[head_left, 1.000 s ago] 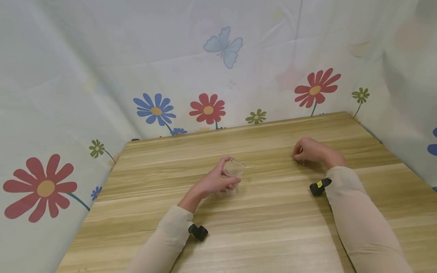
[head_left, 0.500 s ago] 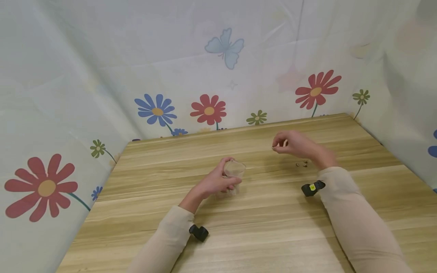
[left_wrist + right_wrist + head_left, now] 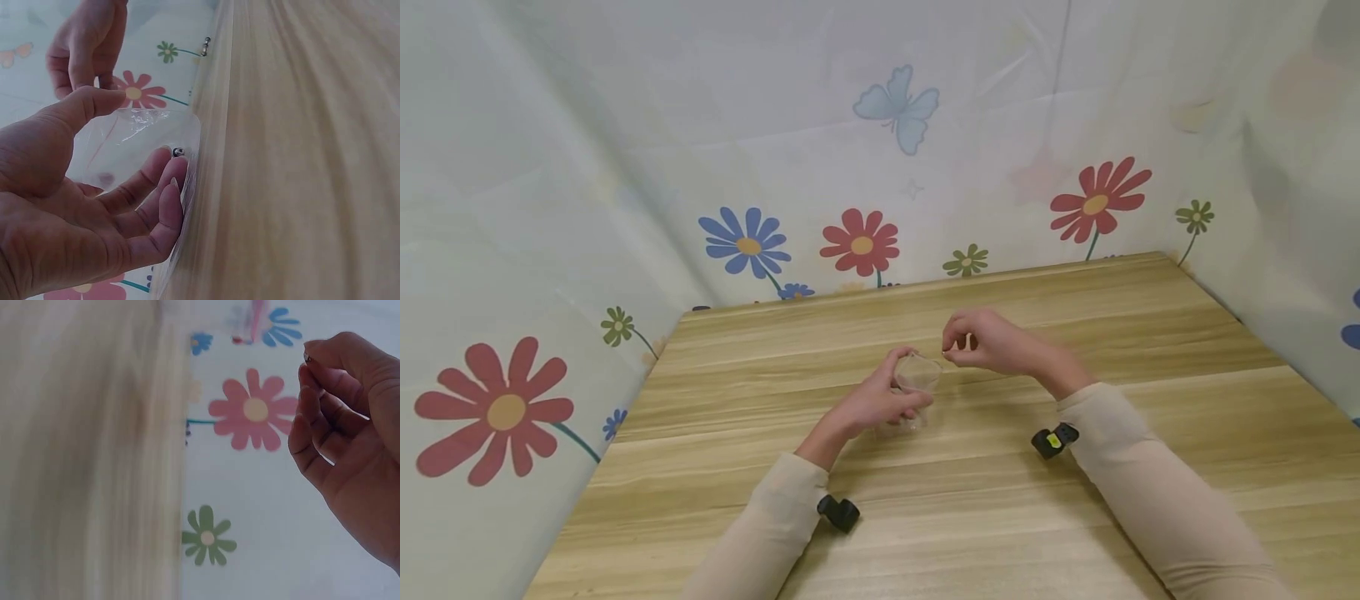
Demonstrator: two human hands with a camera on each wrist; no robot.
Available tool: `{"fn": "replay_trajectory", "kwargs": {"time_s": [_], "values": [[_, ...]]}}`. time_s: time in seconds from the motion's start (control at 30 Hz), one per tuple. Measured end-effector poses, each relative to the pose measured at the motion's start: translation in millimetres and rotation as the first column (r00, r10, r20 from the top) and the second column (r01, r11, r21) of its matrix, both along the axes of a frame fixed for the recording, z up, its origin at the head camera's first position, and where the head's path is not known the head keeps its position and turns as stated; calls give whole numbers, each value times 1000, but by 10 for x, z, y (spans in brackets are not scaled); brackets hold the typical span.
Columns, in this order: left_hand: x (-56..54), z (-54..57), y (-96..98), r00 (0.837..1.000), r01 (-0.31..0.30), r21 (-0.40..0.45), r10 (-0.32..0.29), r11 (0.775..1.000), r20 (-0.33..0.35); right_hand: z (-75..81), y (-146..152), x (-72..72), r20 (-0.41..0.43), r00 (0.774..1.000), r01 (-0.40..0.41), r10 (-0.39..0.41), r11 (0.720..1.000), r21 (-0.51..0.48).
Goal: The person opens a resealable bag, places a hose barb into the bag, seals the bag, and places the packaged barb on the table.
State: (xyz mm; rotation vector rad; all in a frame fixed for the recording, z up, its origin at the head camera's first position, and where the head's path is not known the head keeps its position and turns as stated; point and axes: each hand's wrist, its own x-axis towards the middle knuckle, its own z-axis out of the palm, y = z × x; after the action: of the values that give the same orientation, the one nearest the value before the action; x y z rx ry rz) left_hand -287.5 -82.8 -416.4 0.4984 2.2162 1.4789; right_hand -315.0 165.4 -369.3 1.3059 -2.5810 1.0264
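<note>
My left hand point(image 3: 876, 402) grips a clear plastic box point(image 3: 917, 374) with thumb and fingers around its sides, its open top facing up. Through its wall, the left wrist view shows a small shiny metal piece point(image 3: 179, 152) low inside. To the right of the box's rim, my right hand point(image 3: 992, 343) pinches a tiny metal piece point(image 3: 308, 357) between thumb and index finger; its exact kind cannot be told. More small metal pieces point(image 3: 206, 45) lie farther off on the table in the left wrist view, hidden behind the right forearm in the head view.
The wood-grain table point(image 3: 1000, 475) ends at a white curtain point(image 3: 760, 100) printed with flowers, which stands along its back and both sides. A black wrist camera point(image 3: 838, 512) sits on the left sleeve, and another camera point(image 3: 1054, 440) on the right.
My right hand has lifted from the small metal pieces on the table and moved left to beside the box, pinching one piece. The left hand and box have stayed in place.
</note>
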Motion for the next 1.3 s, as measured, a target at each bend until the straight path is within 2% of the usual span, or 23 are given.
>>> {"fn": "replay_trajectory", "kwargs": {"time_s": [0.2, 0.37, 0.63, 0.93, 1.1, 1.3], "values": [[11, 20, -4, 1000, -6, -39, 6, 999, 7, -76, -156, 37, -24, 999, -44, 44, 999, 14], [15, 30, 1, 1000, 9, -45, -9, 999, -2, -101, -233, 68, -40, 999, -31, 33, 998, 52], [14, 23, 16, 1000, 17, -54, -18, 998, -15, -90, -289, 119, -16, 1000, -11, 12, 996, 92], [31, 33, 18, 1000, 14, -46, -14, 999, -5, -111, -285, 93, -24, 1000, -6, 9, 994, 105], [25, 25, 21, 1000, 14, -54, -15, 998, -7, -110, -272, 87, -34, 999, -8, 11, 995, 98], [13, 18, 20, 1000, 11, -53, -12, 999, -22, -78, -159, 45, -58, 998, -15, 17, 999, 38]]}}
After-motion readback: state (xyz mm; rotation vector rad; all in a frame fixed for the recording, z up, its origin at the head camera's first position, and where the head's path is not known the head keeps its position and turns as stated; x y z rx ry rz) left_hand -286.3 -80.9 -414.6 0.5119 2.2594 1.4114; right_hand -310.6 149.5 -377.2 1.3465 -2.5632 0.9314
